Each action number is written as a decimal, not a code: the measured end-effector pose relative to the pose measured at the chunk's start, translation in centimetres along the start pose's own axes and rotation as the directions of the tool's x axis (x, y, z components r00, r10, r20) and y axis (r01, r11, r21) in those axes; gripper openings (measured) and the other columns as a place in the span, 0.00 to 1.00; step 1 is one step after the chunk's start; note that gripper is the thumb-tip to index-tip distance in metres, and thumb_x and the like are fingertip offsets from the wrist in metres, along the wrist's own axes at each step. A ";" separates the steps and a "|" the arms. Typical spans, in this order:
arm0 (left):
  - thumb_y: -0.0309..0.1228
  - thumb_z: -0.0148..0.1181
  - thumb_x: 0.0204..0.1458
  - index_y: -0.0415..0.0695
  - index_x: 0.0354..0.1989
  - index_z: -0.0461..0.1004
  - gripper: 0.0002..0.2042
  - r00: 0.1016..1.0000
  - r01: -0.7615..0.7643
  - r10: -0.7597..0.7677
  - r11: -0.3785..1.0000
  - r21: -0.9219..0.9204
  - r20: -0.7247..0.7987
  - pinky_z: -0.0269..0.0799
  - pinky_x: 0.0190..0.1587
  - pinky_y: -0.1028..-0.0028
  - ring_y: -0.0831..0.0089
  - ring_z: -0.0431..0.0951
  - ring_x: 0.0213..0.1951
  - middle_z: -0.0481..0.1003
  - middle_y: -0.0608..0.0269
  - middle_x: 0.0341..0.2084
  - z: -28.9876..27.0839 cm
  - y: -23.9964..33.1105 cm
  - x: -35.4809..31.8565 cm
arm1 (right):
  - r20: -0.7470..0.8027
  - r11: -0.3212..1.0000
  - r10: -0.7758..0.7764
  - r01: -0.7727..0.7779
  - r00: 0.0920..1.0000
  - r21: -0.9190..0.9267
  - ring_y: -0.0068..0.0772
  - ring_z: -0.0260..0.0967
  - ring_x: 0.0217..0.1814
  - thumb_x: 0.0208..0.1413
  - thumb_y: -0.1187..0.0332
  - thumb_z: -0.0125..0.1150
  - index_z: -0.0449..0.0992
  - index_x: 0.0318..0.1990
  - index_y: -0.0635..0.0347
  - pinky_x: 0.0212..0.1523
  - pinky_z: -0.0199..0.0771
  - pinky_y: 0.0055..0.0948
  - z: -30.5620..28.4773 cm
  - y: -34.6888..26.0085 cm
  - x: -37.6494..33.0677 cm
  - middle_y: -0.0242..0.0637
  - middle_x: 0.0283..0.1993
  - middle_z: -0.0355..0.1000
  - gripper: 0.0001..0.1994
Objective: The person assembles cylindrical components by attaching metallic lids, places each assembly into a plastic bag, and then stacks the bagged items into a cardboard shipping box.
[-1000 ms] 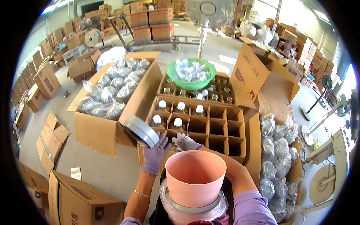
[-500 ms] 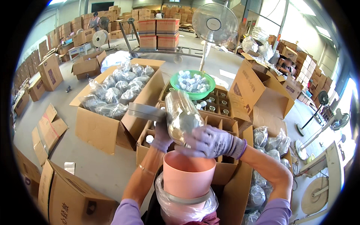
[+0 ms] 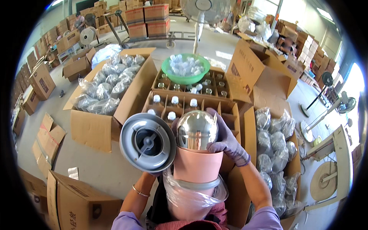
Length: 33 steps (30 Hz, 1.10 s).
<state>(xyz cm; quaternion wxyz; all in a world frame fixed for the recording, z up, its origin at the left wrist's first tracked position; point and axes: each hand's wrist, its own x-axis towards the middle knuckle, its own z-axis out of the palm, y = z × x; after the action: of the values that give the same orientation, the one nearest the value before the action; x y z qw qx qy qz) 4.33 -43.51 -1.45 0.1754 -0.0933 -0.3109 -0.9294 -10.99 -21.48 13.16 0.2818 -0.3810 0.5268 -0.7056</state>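
Observation:
A shiny silver glass flask liner (image 3: 197, 130) stands with its rounded end up in the mouth of a pink plastic flask shell (image 3: 197, 165). My right hand (image 3: 229, 143), in a grey-purple glove, is wrapped round the liner's right side, with its thumb near the shell's rim. A round grey plastic base (image 3: 132, 142) with a spoked centre is held by my gloved left hand (image 3: 174, 125), which is mostly hidden behind it; some fingers show beside the liner. Clear plastic wrap (image 3: 176, 191) hangs round the shell's lower part, below a grey band.
Ahead stands a divided carton (image 3: 220, 111) with several white-capped liners. Behind it a green basin (image 3: 184, 79) of small white caps rests on another carton. Cartons of bagged silver items flank me at left (image 3: 92, 132) and right (image 3: 251, 153). A large fan (image 3: 199, 23) stands beyond.
The liner has gone from tilted above the shell to upright in its mouth. The grey base has turned its spoked face toward me and come lower. My view has shifted down.

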 end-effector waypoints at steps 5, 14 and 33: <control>0.42 0.49 0.65 0.36 0.68 0.57 0.29 0.995 0.101 -0.096 0.978 0.185 -0.037 0.56 0.70 0.69 0.68 0.63 0.66 0.65 0.53 0.65 10.7 3.6 -0.5 | 0.063 0.990 0.137 -0.135 0.989 -0.039 0.27 0.61 0.63 0.31 0.59 0.82 0.63 0.60 0.61 0.67 0.58 0.31 -0.1 0.3 -0.4 0.34 0.57 0.65 0.45; 0.51 0.46 0.63 0.37 0.68 0.55 0.33 0.999 0.017 -0.022 0.987 0.160 0.031 0.67 0.64 0.59 0.54 0.70 0.61 0.67 0.45 0.60 4.7 3.4 0.9 | 0.206 0.754 0.249 -0.056 0.946 -0.654 0.35 0.67 0.57 0.44 0.51 0.74 0.73 0.53 0.62 0.60 0.67 0.31 0.8 -2.7 0.8 0.41 0.49 0.69 0.32; 0.25 0.63 0.56 0.38 0.53 0.70 0.17 0.881 -0.118 0.392 0.724 0.680 -0.264 0.68 0.54 0.75 0.75 0.72 0.47 0.74 0.62 0.45 10.7 4.6 7.0 | 0.304 0.543 0.384 0.053 0.872 -0.838 0.40 0.73 0.33 0.41 0.52 0.73 0.72 0.36 0.62 0.36 0.73 0.35 3.2 -2.3 1.5 0.41 0.32 0.73 0.24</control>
<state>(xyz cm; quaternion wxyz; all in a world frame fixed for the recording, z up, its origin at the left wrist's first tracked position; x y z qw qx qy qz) 0.37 -42.29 11.46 0.3837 0.1168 -0.5537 -0.7298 -9.14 -23.73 16.21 0.2521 -0.5679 0.7477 -0.2343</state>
